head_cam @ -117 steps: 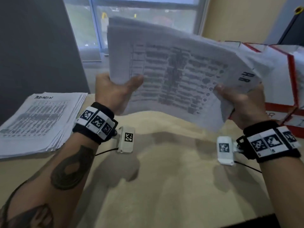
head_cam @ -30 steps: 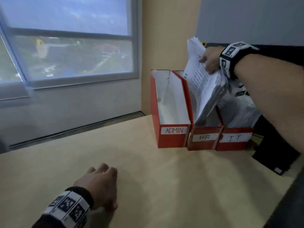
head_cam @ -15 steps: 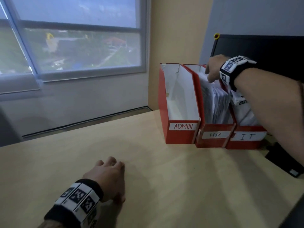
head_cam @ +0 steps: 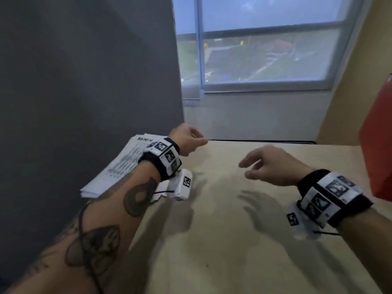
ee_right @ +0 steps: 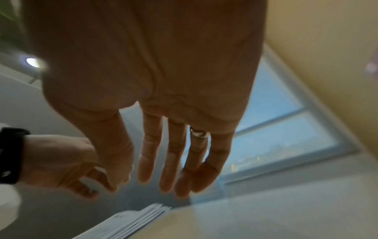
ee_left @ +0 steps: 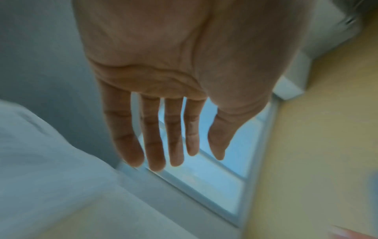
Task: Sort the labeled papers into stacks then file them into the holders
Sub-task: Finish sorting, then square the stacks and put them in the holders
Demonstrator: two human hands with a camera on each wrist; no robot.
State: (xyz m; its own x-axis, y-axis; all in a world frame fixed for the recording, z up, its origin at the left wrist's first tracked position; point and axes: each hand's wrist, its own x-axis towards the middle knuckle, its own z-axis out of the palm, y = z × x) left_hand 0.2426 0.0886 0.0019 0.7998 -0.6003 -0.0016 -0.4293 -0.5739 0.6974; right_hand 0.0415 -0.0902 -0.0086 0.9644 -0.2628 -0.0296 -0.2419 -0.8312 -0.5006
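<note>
Hovering: two empty hands (head_cam: 229,153), one paper stack (head_cam: 118,166).

A: The forearm (head_cam: 135,187) covers the near right part of the stack (head_cam: 118,166), and its handwritten label is too blurred to read.

B: The red holder (head_cam: 379,145) is cut off by the right edge; only 1 side shows, no label.

A: Both wrist views are smeared. In the left 1, the white mass (ee_left: 51,186) at lower left can't be identified.
</note>
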